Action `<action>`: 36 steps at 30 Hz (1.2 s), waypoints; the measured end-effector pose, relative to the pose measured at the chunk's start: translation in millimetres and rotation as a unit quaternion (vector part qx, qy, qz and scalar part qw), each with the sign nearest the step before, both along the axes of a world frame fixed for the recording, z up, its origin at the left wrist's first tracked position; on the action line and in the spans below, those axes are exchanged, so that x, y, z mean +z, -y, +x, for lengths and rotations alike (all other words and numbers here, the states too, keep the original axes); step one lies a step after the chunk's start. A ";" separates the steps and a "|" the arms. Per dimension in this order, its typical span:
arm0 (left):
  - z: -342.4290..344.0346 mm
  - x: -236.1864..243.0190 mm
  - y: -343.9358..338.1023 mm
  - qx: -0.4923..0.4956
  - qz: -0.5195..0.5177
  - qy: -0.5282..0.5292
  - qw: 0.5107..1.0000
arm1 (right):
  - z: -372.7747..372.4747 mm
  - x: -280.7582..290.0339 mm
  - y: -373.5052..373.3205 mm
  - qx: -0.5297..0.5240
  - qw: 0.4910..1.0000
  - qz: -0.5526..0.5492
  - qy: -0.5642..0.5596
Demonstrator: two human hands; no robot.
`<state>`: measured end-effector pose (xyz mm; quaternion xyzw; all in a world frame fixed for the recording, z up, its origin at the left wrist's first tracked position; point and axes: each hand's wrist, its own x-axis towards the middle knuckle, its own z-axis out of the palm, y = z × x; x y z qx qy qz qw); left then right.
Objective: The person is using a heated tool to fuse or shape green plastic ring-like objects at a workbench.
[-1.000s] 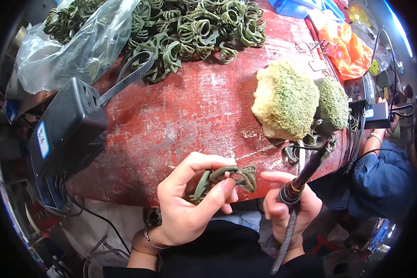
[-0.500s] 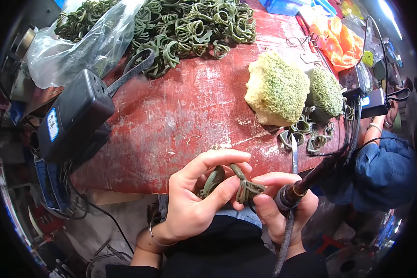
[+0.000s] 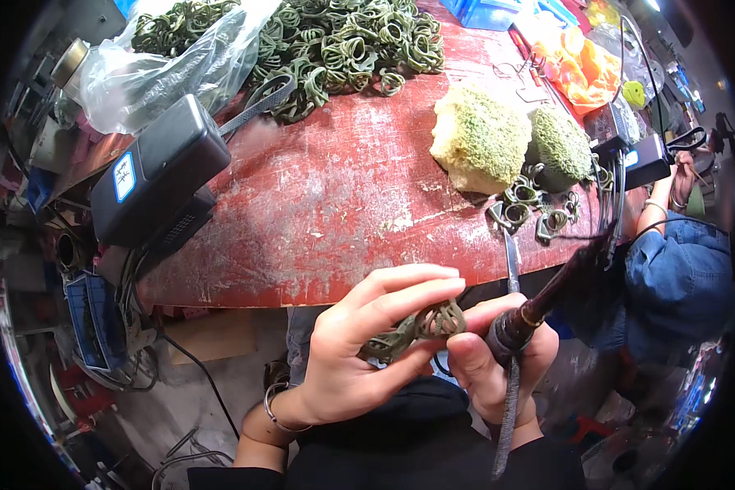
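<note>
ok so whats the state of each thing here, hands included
left hand: pinching a green strap piece, held off the table
green strap piece: looped, between both hands
right hand: gripping a soldering iron
soldering iron: held, tip pointing up and away
strap pile: heaped loose on the red table
plastic bag: open, straps inside
sponges: resting on the table, green-stained
black box: lying on the table edge

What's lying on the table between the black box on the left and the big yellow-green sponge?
Nothing: in the head view the stretch of worn red table between the black box and the sponge is bare.
</note>
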<state>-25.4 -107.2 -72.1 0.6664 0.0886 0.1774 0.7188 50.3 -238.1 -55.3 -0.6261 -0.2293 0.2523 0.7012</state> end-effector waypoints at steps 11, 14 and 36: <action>-25.7 8.1 18.5 0.022 -0.155 -0.036 0.987 | -24.9 10.7 15.1 0.023 0.999 -0.015 -0.034; -35.7 4.9 12.8 -0.104 -0.224 -0.041 0.968 | -30.1 9.5 19.5 0.022 1.000 -0.013 -0.006; -45.6 15.5 33.6 -0.184 -0.317 -0.074 0.927 | -51.3 11.1 50.4 -0.002 1.000 0.012 0.012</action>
